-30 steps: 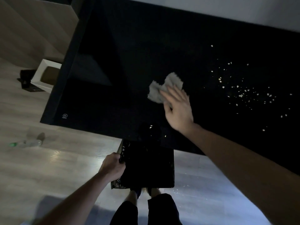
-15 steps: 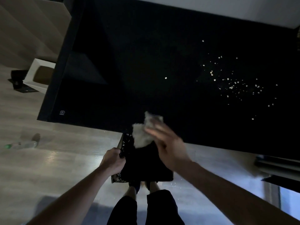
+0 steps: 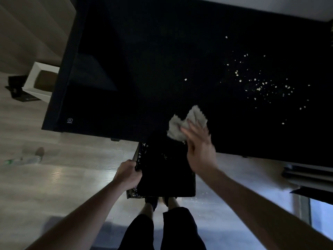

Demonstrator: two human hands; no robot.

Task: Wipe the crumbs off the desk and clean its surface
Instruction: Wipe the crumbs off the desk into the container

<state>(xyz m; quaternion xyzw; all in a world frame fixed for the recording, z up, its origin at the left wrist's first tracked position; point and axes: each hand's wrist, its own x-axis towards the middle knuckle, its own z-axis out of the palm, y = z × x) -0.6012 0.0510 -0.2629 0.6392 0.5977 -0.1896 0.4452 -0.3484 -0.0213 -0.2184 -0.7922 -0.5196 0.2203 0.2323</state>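
Nearest to us, our legs and feet (image 3: 158, 204) stand on the pale wood floor (image 3: 63, 177), just behind a bin lined with a black bag (image 3: 167, 174), which sits below the near edge of the desk (image 3: 144, 69). Our left hand (image 3: 128, 175) is closed around the bin's left rim, gripping the crinkled bag there. Our right hand (image 3: 198, 150) lies slightly farther out, over the near desk edge, with fingers spread flat and pressed on a crumpled pale cloth (image 3: 182, 123); the cloth rests on the dark desk surface right at that edge, above the far side of the bin. A few pale specks lie on the floor just right of the bin. Farther out and to the right, a scatter of crumbs (image 3: 261, 85) remains on the desk, well apart from the cloth, with a single crumb nearer the middle. At far left, beyond the desk's left edge, a white box (image 3: 39, 82) stands on the floor.
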